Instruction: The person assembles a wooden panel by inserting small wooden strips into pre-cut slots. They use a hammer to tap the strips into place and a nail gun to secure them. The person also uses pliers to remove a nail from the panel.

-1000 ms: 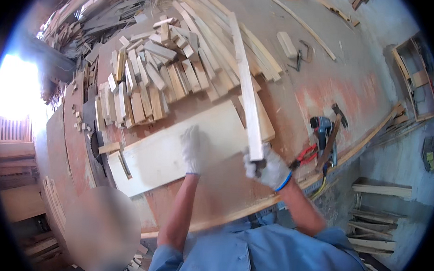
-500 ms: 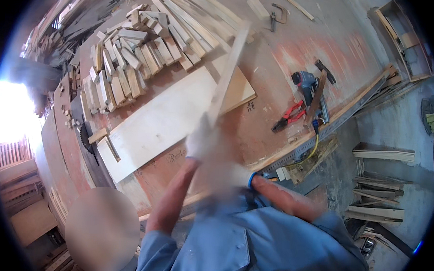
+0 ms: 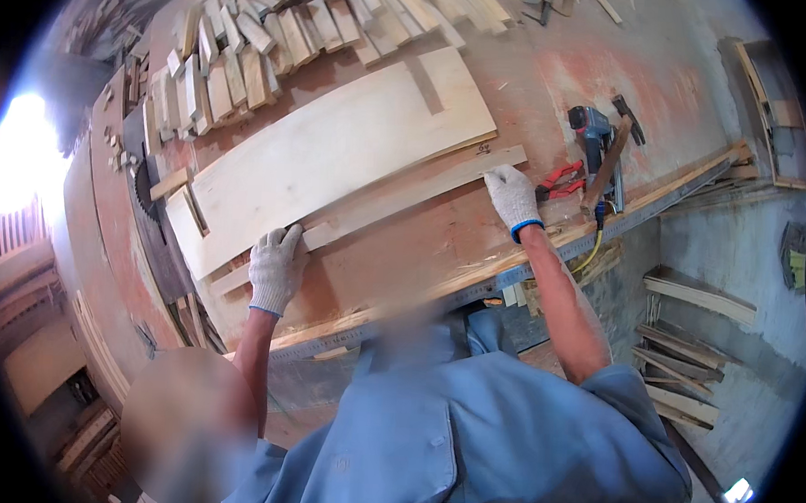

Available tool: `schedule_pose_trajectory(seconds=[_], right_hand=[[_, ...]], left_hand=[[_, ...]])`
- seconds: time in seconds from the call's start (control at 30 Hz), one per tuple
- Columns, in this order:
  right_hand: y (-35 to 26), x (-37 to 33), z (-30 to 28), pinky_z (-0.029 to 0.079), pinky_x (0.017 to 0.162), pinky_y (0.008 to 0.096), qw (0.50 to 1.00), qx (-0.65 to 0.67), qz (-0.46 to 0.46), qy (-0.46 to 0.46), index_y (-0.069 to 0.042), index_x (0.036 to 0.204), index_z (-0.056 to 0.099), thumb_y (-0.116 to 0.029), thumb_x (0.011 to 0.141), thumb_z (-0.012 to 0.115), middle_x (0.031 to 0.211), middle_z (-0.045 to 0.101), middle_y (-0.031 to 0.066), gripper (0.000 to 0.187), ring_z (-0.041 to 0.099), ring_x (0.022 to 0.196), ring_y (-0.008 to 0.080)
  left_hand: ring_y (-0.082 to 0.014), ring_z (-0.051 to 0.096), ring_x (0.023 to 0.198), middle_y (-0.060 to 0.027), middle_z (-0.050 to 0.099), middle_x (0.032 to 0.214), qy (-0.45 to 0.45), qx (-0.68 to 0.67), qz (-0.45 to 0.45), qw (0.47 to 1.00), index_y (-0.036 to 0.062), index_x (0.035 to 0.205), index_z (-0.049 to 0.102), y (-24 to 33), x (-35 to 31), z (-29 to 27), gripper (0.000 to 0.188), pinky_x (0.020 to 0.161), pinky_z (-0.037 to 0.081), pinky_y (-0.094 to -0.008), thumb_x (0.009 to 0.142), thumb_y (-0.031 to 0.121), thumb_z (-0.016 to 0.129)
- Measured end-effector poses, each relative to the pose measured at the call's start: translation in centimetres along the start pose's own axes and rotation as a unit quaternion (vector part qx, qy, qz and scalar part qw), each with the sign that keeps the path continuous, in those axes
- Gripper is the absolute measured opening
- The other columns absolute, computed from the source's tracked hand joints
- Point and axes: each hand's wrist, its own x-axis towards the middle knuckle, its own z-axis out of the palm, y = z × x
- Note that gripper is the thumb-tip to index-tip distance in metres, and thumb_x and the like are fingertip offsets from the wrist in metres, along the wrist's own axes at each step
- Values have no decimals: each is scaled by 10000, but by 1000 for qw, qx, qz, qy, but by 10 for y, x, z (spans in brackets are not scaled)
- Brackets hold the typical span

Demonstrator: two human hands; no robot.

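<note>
A long narrow wooden strip (image 3: pixel 415 192) lies on the reddish-brown bench, along the near edge of a wide pale board (image 3: pixel 335 154). My left hand (image 3: pixel 274 268), in a white knitted glove with a blue cuff, is closed over the strip toward its left end. Part of the strip is hidden under those fingers. Close to the other end, my right hand (image 3: pixel 513 199), gloved the same way, pinches the strip's near edge. A small wooden piece (image 3: pixel 170 184) and another short strip sit at the board's left end.
Wooden blocks (image 3: pixel 235 78) are heaped beyond the board, with longer strips beside them. A toothed circular blade (image 3: pixel 142 195) stands at the left. Right of my right hand lie red-handled pliers (image 3: pixel 561 179), a blue nail gun (image 3: pixel 593 134) and a hammer (image 3: pixel 612 162). A metal-edged rail borders the bench.
The strip, raised and slanting away from me before, now lies flat along the board's near edge. My hands have spread apart, the left going left and the right going up and right.
</note>
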Motion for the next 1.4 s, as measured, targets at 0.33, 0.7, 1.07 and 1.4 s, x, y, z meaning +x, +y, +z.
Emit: schedule_pose_trajectory(seconds=[0.33,0.7,1.07,1.4], right_hand=[[19,71,-26,502,1066,478,984,-130,-81,91,-59,1431,612,-400,1030,610,1371,673,232,526,644,1272,397],[3,104,-11,527,996,487,983,-130,-122,31,-90,1260,716,-324,992,621,1205,732,222,368,687,1154,408],[-12,29,-74,546,925,495,985,-148,-76,34,-111,1149,744,-325,1000,610,1147,732,212,293,681,1100,437],[53,19,-45,541,966,447,994,39,-61,87,-93,1264,708,-241,994,600,1189,728,215,326,683,1144,402]], left_hand=[[-437,578,1278,-250,612,1399,204,-32,-333,920,43,1456,570,-122,-66,14,549,1090,460,-498,952,231,679],[-295,631,1295,-224,689,1370,231,-229,-412,851,-82,1366,632,-207,-81,25,490,1125,449,-377,966,200,628],[-302,583,1362,-222,604,1493,235,-351,-403,812,-102,1468,549,-140,-121,18,552,1155,431,-366,1023,215,629],[-335,628,1293,-242,637,1422,158,-172,-369,899,-42,1477,561,-148,-126,51,559,1101,480,-393,968,166,661]])
